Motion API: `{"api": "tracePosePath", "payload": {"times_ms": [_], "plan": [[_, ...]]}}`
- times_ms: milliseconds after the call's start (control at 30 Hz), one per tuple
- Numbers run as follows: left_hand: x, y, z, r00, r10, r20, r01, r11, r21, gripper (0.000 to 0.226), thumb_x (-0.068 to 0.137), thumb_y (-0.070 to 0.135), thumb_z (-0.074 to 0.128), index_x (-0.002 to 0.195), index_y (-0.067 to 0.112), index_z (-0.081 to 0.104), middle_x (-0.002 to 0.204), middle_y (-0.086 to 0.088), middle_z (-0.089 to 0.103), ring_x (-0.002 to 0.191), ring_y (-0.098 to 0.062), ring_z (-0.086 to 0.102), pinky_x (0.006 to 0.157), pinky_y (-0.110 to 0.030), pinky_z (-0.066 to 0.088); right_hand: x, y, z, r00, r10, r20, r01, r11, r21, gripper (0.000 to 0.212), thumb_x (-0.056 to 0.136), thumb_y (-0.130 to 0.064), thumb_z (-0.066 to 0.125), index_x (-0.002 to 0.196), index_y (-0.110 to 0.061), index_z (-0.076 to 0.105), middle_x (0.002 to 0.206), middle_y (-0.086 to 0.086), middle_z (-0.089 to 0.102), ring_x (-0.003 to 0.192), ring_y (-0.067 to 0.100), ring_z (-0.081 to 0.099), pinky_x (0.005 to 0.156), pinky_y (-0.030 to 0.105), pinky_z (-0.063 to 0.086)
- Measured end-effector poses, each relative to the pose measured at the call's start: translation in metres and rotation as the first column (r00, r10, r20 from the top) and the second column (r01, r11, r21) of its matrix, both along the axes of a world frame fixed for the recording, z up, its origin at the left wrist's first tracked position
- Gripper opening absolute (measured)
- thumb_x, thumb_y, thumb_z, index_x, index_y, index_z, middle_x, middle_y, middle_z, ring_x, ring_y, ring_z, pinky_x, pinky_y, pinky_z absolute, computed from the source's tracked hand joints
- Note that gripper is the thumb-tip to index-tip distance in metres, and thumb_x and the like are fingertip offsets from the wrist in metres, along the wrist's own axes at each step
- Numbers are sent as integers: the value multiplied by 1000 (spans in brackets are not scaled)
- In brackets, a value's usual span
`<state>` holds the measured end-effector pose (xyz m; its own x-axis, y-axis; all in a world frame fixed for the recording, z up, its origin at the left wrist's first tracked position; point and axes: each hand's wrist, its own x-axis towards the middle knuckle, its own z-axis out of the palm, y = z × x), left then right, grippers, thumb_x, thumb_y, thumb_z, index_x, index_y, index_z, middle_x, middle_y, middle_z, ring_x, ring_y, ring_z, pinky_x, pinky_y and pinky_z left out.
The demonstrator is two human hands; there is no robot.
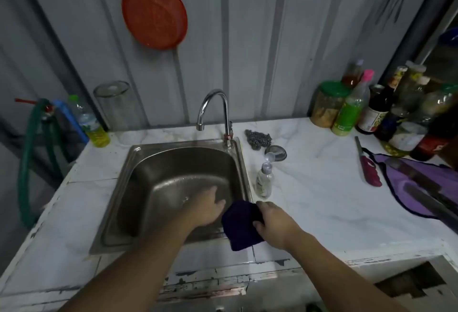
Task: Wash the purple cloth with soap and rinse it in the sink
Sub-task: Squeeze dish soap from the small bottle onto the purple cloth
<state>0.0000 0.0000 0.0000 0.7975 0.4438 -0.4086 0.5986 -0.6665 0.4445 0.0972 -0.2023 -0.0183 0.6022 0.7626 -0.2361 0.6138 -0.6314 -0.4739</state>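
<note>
A dark purple cloth (241,225) hangs over the front right rim of the steel sink (138,163). My right hand (275,222) grips the cloth's right edge. Just left of the cloth, my left hand (207,209) is inside the basin with fingers spread, holding nothing. A small clear soap bottle (264,180) with its flip cap open stands on the counter just right of the sink. The chrome tap (215,111) curves over the back of the basin; no water stream is visible.
A steel scourer (258,138) and a round metal lid (275,153) lie behind the soap bottle. A red lighter (369,168) and a light purple cloth (426,185) lie at right. Several bottles and jars (386,113) crowd the back right. A green hose (27,163) hangs at left.
</note>
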Motion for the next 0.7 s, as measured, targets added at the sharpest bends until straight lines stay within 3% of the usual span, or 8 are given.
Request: {"api": "tracePosePath", "payload": {"times_ms": [133, 200, 267, 367, 533, 700], "plan": [[7, -13, -22, 997, -60, -39, 58, 997, -52, 72, 104, 44, 46, 163, 11, 20, 168, -10, 27, 153, -28, 30, 122, -41, 29, 6, -2, -24, 996, -90, -21, 89, 995, -37, 22, 95, -25, 55, 112, -10, 55, 113, 11, 60, 91, 22, 55, 79, 29, 46], [13, -18, -33, 996, -60, -69, 54, 995, -88, 67, 103, 44, 48, 157, 8, 32, 159, -12, 43, 140, -28, 47, 111, -38, 40, 7, 0, -35, 990, -129, -54, 128, 991, -34, 26, 97, -27, 56, 117, -11, 56, 115, 9, 60, 97, 23, 59, 80, 26, 45], [18, -17, -46, 995, -34, -90, 22, 991, -136, 52, 101, 48, 49, 135, 9, 52, 131, -11, 62, 109, -22, 61, 90, -34, 48, 8, 4, -42, 984, -163, -75, 163, 987, -17, 28, 97, -29, 57, 121, -13, 57, 115, 7, 59, 93, 19, 57, 80, 22, 42], [21, -19, -60, 990, 39, -139, -69, 975, -213, 49, 97, 58, 48, 102, 12, 63, 92, -3, 66, 83, -20, 63, 74, -32, 47, 10, 13, -53, 971, -217, -101, 217, 976, -8, 26, 97, -28, 58, 117, -13, 58, 111, 7, 61, 86, 16, 55, 76, 22, 43], [23, -13, -81, 962, 225, -151, -269, 863, -428, 59, 80, 63, 65, 106, 11, 68, 102, -7, 74, 94, -23, 71, 91, -39, 58, 15, 23, -59, 945, -274, -178, 272, 962, -35, 23, 97, -23, 58, 116, -12, 61, 108, 6, 72, 95, 20, 67, 79, 28, 53], [27, -17, -75, 915, 403, -16, -350, 774, -527, 26, 89, 39, 73, 102, 17, 66, 101, -6, 74, 91, -22, 72, 87, -42, 61, 20, 22, -59, 906, -334, -261, 345, 938, -2, 22, 98, -17, 55, 119, -13, 62, 104, 2, 69, 87, 13, 59, 62, 14, 40]]}}
